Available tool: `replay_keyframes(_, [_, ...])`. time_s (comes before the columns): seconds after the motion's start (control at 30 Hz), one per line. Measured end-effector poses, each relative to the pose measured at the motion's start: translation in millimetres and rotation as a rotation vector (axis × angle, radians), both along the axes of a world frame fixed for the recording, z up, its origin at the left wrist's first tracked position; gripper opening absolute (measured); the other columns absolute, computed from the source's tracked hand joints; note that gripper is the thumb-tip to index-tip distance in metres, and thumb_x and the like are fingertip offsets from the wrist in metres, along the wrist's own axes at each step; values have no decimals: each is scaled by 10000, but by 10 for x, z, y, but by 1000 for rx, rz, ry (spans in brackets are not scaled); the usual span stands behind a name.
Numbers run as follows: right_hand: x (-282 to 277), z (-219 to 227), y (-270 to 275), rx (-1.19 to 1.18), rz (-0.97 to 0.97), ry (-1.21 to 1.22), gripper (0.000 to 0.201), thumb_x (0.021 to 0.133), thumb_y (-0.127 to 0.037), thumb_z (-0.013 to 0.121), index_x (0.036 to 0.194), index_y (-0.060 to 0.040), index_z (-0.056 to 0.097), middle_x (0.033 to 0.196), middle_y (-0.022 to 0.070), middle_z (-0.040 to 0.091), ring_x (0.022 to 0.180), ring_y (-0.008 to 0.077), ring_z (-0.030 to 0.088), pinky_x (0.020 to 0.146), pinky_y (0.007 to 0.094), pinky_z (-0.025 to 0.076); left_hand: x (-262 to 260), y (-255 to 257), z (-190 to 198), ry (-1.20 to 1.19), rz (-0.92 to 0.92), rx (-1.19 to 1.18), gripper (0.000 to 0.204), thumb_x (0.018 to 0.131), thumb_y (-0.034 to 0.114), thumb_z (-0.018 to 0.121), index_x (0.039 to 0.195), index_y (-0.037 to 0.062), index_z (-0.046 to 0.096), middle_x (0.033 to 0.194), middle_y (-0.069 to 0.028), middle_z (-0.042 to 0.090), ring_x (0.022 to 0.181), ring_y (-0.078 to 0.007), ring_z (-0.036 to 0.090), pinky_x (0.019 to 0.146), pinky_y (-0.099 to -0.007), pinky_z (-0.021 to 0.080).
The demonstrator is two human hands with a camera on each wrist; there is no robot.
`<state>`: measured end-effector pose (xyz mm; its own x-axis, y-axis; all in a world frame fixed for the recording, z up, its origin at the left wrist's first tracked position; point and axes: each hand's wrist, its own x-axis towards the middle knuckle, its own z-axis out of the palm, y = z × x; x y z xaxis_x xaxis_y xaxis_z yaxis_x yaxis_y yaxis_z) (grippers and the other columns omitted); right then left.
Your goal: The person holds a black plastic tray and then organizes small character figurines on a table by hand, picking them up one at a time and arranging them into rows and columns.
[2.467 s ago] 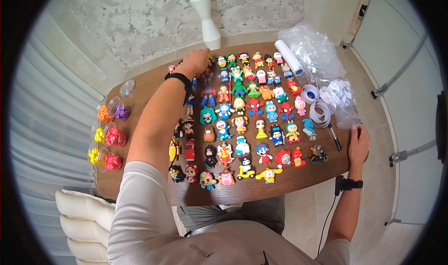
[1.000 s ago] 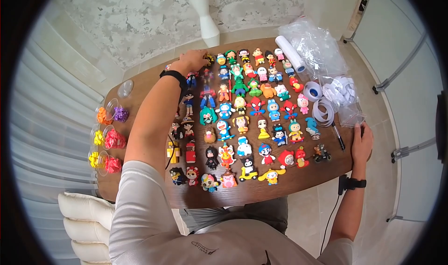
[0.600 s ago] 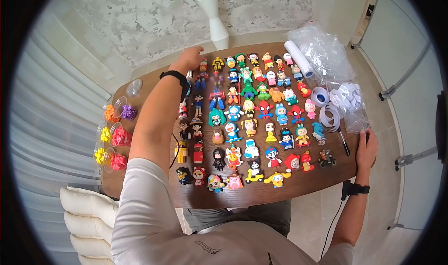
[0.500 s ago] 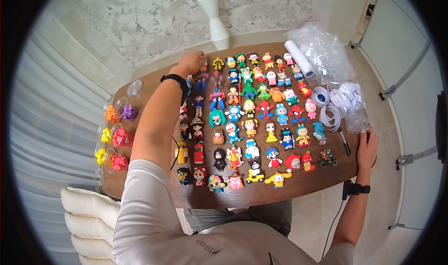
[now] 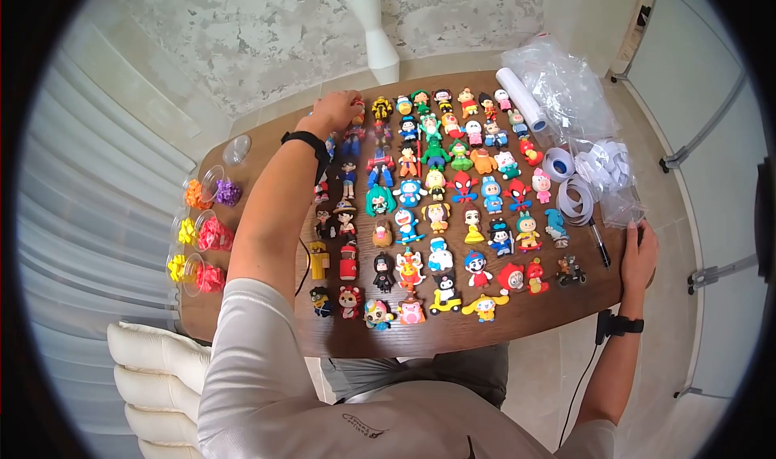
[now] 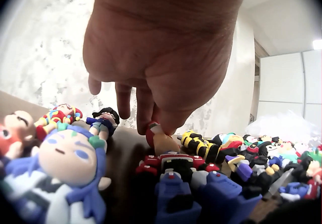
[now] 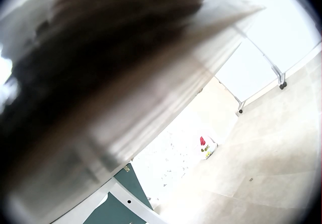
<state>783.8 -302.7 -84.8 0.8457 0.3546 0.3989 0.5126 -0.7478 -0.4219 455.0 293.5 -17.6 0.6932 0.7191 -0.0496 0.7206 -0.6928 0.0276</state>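
My left hand (image 5: 333, 111) reaches to the table's far left edge. In the left wrist view its thumb and forefinger pinch a small red-and-tan figurine (image 6: 162, 141). Just in front of it lies a red-and-blue robot figurine (image 6: 176, 183), with a yellow-and-black figurine (image 6: 198, 144) to the right. A blue-haired figurine (image 6: 70, 158) fills the lower left of that view. My right hand (image 5: 638, 253) rests on the table's right edge beside a black pen (image 5: 600, 245), its fingers relaxed and holding nothing. The right wrist view is mostly blurred.
Several rows of colourful figurines (image 5: 436, 216) cover the brown table (image 5: 267, 342). On the left stand clear cups with paper flowers (image 5: 214, 234) and a clear dome (image 5: 237, 149). White tape rolls (image 5: 558, 166), a white roll (image 5: 521, 99) and plastic bags (image 5: 566, 87) lie right.
My left hand has moved from beside the yellow-and-black figurine to the red-and-tan one on its left, lifting briefly and coming down over it. My right hand stays at the table edge.
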Motion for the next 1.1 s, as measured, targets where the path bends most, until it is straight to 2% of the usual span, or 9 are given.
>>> replay_keyframes(0.1, [9, -12, -2, -5, 9, -9, 508, 1022, -426, 535, 1278, 6, 613, 1295, 205, 623, 1235, 384, 543, 1067, 453, 404, -79, 413, -207, -230, 22, -15, 438, 956, 269, 553, 1356, 94, 590, 1301, -179, 654, 1207, -367, 606, 1006, -444, 481])
replay_keyframes(0.27, [-24, 31, 13, -8, 9, -10, 501, 1022, -421, 533, 1275, 5, 614, 1295, 204, 622, 1231, 385, 543, 1065, 453, 404, -367, 626, -173, -71, 99, 38, 460, 968, 264, 514, 1415, 157, 551, 1397, -145, 600, 1294, -351, 554, 1061, -459, 451])
replay_keyframes(0.5, [3, 7, -1, -12, 12, -6, 499, 1024, -423, 528, 1273, 1, 615, 1291, 204, 623, 1231, 386, 542, 1066, 451, 404, -432, 292, -115, 40, 149, 58, 414, 988, 309, 505, 1388, 218, 557, 1410, -57, 592, 1327, -296, 517, 1077, -587, 385])
replay_keyframes(0.6, [-3, 9, 5, -16, 12, -7, 495, 1025, -422, 529, 1271, -2, 616, 1291, 204, 623, 1230, 385, 542, 1066, 451, 403, -439, 272, -92, 51, 133, 58, 416, 988, 316, 504, 1391, 229, 557, 1390, -61, 607, 1327, -291, 515, 1086, -590, 367])
replay_keyframes(0.7, [-21, 21, 9, -17, 9, -1, 490, 1025, -420, 530, 1269, -4, 616, 1291, 204, 623, 1228, 385, 542, 1067, 451, 403, -457, 273, -64, 76, 102, 54, 456, 975, 364, 534, 1402, 206, 555, 1360, -111, 627, 1315, -313, 538, 1054, -549, 416])
replay_keyframes(0.8, [-15, 24, 12, -13, 14, -4, 489, 1025, -420, 532, 1268, -5, 616, 1291, 203, 624, 1228, 385, 543, 1067, 451, 402, -472, 308, -62, -4, 112, 26, 470, 971, 324, 548, 1420, 185, 538, 1375, -133, 616, 1308, -333, 542, 1064, -501, 430])
replay_keyframes(0.9, [7, -5, -5, -12, 17, -18, 489, 1024, -421, 533, 1266, -4, 617, 1289, 203, 626, 1228, 385, 543, 1066, 452, 403, -619, 546, -142, -243, 161, 3, 499, 963, 278, 567, 1444, 160, 511, 1393, -165, 598, 1296, -356, 549, 1066, -443, 445])
replay_keyframes(1.0, [10, -7, 0, -6, 18, -20, 490, 1025, -423, 532, 1265, -4, 617, 1284, 204, 629, 1228, 385, 543, 1067, 454, 402, -705, 586, -187, -149, 240, 83, 525, 937, 224, 563, 1445, 110, 502, 1354, -185, 622, 1250, -376, 579, 1041, -421, 473])
replay_keyframes(1.1, [-4, 5, 5, -8, 12, -16, 490, 1026, -424, 532, 1266, -6, 617, 1281, 205, 629, 1228, 384, 543, 1067, 454, 402, -747, 560, -226, -137, 276, 46, 480, 929, 243, 575, 1389, 107, 567, 1322, -184, 641, 1229, -372, 594, 1034, -433, 476])
